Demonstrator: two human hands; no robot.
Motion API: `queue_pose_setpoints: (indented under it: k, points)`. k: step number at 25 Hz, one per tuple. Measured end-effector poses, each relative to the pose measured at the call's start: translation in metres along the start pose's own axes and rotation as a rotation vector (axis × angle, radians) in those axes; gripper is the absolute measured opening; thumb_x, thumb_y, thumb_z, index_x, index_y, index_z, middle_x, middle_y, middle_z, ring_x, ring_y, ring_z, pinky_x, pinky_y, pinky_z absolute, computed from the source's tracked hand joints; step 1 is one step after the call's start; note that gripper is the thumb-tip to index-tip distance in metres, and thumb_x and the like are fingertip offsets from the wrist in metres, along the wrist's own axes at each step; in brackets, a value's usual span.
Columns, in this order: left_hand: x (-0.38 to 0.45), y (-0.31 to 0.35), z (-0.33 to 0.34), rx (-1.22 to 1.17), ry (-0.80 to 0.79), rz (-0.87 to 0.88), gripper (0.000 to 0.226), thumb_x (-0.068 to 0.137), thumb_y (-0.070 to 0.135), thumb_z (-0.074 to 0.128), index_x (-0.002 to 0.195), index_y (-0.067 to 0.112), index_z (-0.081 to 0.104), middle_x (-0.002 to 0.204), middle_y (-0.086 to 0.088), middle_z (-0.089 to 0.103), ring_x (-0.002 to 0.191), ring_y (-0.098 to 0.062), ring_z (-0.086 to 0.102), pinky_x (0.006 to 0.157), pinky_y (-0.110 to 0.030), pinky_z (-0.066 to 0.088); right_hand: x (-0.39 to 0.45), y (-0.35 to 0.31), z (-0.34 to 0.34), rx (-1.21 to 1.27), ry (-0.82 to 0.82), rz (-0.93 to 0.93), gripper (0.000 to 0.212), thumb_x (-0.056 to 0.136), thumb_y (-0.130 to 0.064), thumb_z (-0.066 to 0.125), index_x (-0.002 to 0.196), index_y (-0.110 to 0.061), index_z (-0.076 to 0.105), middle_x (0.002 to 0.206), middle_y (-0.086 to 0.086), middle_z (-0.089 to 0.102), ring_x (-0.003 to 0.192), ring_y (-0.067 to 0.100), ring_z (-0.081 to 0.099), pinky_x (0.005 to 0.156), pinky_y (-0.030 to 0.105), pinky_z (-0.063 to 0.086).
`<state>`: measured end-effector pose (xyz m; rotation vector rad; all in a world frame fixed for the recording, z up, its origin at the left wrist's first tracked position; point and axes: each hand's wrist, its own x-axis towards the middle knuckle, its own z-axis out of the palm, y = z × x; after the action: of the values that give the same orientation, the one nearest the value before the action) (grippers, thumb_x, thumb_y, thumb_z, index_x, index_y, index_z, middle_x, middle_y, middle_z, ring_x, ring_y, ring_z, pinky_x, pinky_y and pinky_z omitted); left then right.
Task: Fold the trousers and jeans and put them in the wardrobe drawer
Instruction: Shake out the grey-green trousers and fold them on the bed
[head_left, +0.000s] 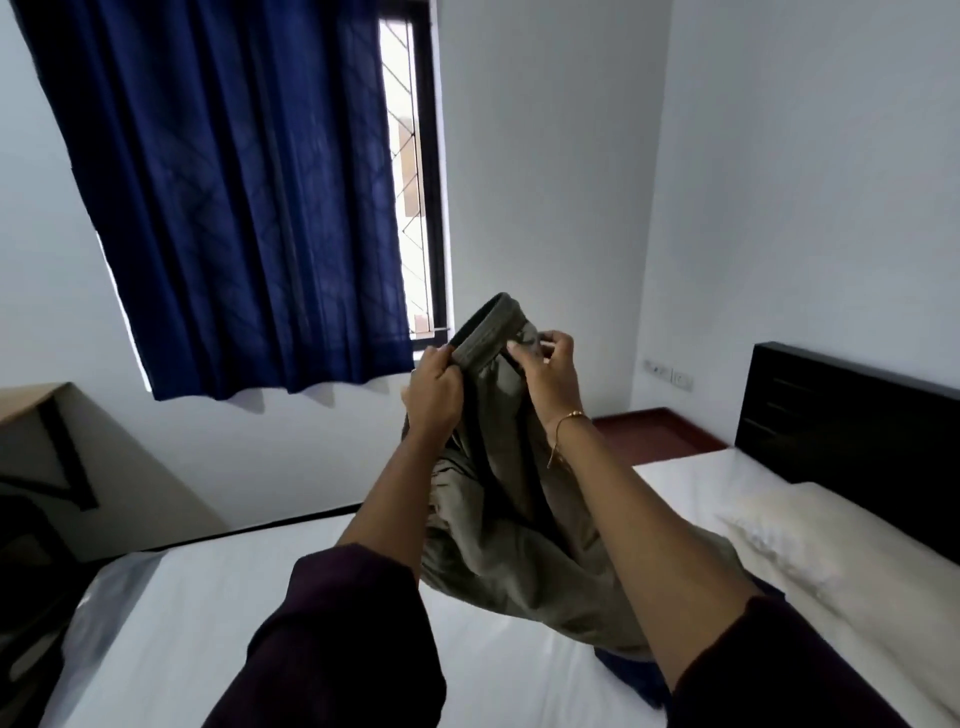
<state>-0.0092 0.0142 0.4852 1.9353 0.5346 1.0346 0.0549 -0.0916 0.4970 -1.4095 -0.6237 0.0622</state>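
Your dark sleeves (332, 639) filled the near edge of the view, and from them both forearms reached up and away over the bed (218, 613). Your left hand (434, 395) was curled tight round the waistband of the olive trousers (498, 525), fingers wrapped over the folded band at its left end. Your right hand (548, 371), with a thin bracelet (569, 418) at the wrist, pinched the same waistband just to the right, thumb and fingertips closed on the cloth. The two hands sat close together, nearly touching, so the band bunched up between and above them instead of lying stretched.

The trousers hung from that grip with the waist at the top and far end, and the legs trailing down and toward you, their lower part resting crumpled on the white sheet between your arms. So the long axis ran from the raised hands down and near, roughly along your line of sight. A scrap of dark blue cloth (631, 675) showed under the heap near your right arm; what it was could not be told.

To my eye the fold had not begun: the hands would need to part along the waistband, left going left and right going right. No drawer was in view.
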Motion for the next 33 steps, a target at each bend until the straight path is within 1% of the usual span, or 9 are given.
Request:
queue_pose_setpoints:
  k: [2, 4, 7, 11, 17, 21, 24, 30, 33]
  points:
    - [0.007, 0.028, 0.002, 0.032, -0.002, 0.107, 0.029, 0.084, 0.007, 0.036, 0.098, 0.007, 0.061, 0.091, -0.005, 0.055, 0.086, -0.02, 0.049, 0.087, -0.037, 0.036, 0.015, -0.015, -0.015, -0.118, -0.066, -0.042, 0.077, 0.081, -0.034, 0.069, 0.141, -0.016, 0.024, 0.132, 0.009, 0.049, 0.119, 0.024, 0.051, 0.095, 0.027, 0.046]
    - [0.011, 0.044, 0.009, 0.027, -0.031, 0.178, 0.027, 0.085, 0.0, 0.038, 0.099, 0.001, 0.061, 0.092, -0.009, 0.056, 0.085, -0.02, 0.05, 0.082, -0.038, 0.04, 0.031, -0.018, -0.031, -0.17, -0.116, -0.026, 0.087, 0.076, -0.033, 0.075, 0.144, -0.016, 0.024, 0.138, 0.008, 0.048, 0.126, 0.025, 0.046, 0.105, 0.035, 0.041]
    - [0.019, 0.04, 0.025, 0.114, -0.083, 0.237, 0.023, 0.087, -0.001, 0.041, 0.104, 0.003, 0.055, 0.096, -0.012, 0.056, 0.087, -0.025, 0.053, 0.079, -0.039, 0.043, 0.052, -0.018, -0.048, -0.152, -0.06, -0.076, 0.043, 0.076, -0.02, 0.075, 0.114, -0.009, 0.058, 0.112, 0.007, 0.064, 0.108, 0.025, 0.059, 0.09, 0.031, 0.049]
    - [0.017, 0.009, 0.059, 0.173, -0.091, 0.241, 0.033, 0.095, 0.02, 0.047, 0.125, 0.014, 0.035, 0.109, -0.012, 0.057, 0.091, -0.029, 0.061, 0.079, -0.043, 0.053, 0.077, -0.021, -0.058, -0.278, 0.065, -0.253, 0.013, 0.082, -0.013, 0.067, 0.091, -0.009, 0.059, 0.089, 0.004, 0.059, 0.086, 0.019, 0.054, 0.075, 0.025, 0.042]
    - [0.0, -0.035, 0.119, 0.201, -0.077, 0.13, 0.037, 0.093, 0.022, 0.053, 0.118, 0.014, 0.026, 0.104, -0.014, 0.058, 0.077, -0.026, 0.062, 0.073, -0.041, 0.056, 0.111, -0.026, -0.074, -0.31, 0.066, -0.41, 0.015, 0.084, -0.004, 0.061, 0.083, -0.012, 0.048, 0.068, -0.009, 0.045, 0.065, 0.004, 0.043, 0.054, -0.002, 0.035]
    - [0.011, -0.045, 0.143, 0.301, -0.158, 0.291, 0.031, 0.092, 0.016, 0.054, 0.12, 0.008, 0.042, 0.118, -0.016, 0.047, 0.099, -0.03, 0.058, 0.085, -0.037, 0.053, 0.139, -0.021, -0.089, -0.221, 0.156, -0.38, 0.016, 0.087, -0.006, 0.059, 0.08, -0.012, 0.046, 0.067, -0.01, 0.043, 0.068, 0.011, 0.043, 0.053, 0.0, 0.034]
    - [0.024, -0.05, 0.145, 0.526, -0.26, 0.382, 0.031, 0.093, 0.014, 0.051, 0.124, 0.011, 0.052, 0.122, -0.019, 0.047, 0.103, -0.035, 0.056, 0.088, -0.039, 0.051, 0.158, -0.003, -0.104, -0.262, 0.161, -0.323, 0.017, 0.088, -0.009, 0.057, 0.077, -0.012, 0.044, 0.068, -0.009, 0.043, 0.074, 0.015, 0.046, 0.061, 0.016, 0.037]
    - [0.061, -0.047, 0.117, 0.578, -0.254, 0.068, 0.04, 0.097, 0.014, 0.037, 0.133, 0.026, 0.049, 0.129, -0.014, 0.056, 0.115, -0.032, 0.053, 0.099, -0.036, 0.041, 0.177, 0.042, -0.122, -0.359, 0.216, -0.223, 0.014, 0.084, -0.011, 0.063, 0.082, -0.007, 0.05, 0.081, 0.008, 0.054, 0.08, 0.02, 0.05, 0.063, 0.021, 0.03]
    - [0.075, -0.032, 0.108, 0.527, -0.384, -0.059, 0.052, 0.094, 0.006, 0.036, 0.139, 0.029, 0.04, 0.138, -0.014, 0.046, 0.122, -0.032, 0.046, 0.104, -0.037, 0.037, 0.174, 0.049, -0.117, -0.247, 0.196, -0.168, 0.024, 0.085, -0.008, 0.062, 0.107, -0.005, 0.052, 0.097, 0.006, 0.056, 0.089, 0.018, 0.052, 0.075, 0.02, 0.037]
